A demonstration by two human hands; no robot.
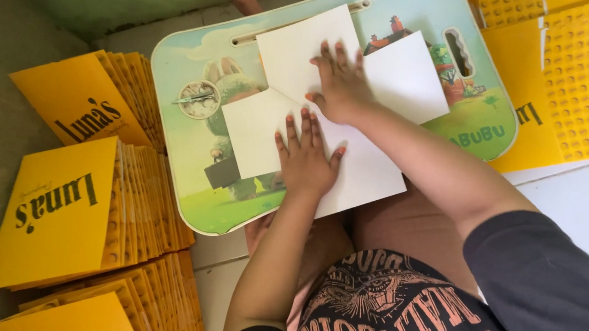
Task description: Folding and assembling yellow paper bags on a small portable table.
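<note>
The white sheet (318, 108) lies flat on the lap tray (185, 90), folded into a pinwheel-like shape with four square flaps sticking out from its middle; its long axis runs from the tray's far edge back toward the person's lap, where the near flap overhangs the tray's edge. The left hand (306, 159) lies palm down on the near part of the sheet, fingers straight, close together and pointing away from the body. The right hand (341, 86) presses palm down on the sheet's middle, fingers slightly spread and flat (neither hand grips anything). Both forearms reach forward from the lap.

On the tray, left of the sheet, a small pair of tweezers (193, 98) rests in a round recess. Left of the tray stand three stacks of yellow folded cards (56, 210). Right of the tray lie more yellow sheets (578, 76), patterned with rows of circles.
</note>
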